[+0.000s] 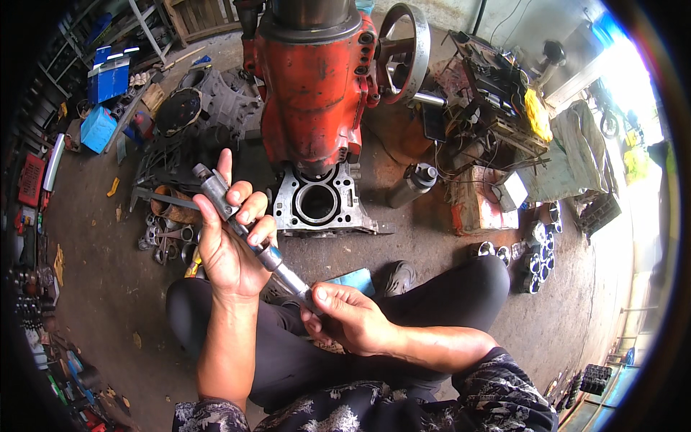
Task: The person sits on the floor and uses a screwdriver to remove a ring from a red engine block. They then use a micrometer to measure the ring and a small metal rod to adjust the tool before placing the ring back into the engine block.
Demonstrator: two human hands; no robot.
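A long steel rod with stepped sections slants across in front of my chest, its upper end pointing away to the left. The fingers of my left hand curl round its upper half, with the index finger stretched up. At the lower end, my right hand pinches the rod between thumb and fingers. Just beyond sits a grey metal engine block with a round bore. Over it stands a red machine head, its lower end hanging above the block's far bore.
A handwheel sticks out on the machine's right. A dark bottle stands beside the block. On the right are a cluttered metal stand and several pistons. Connecting rods lie at left, with a blue box farther back.
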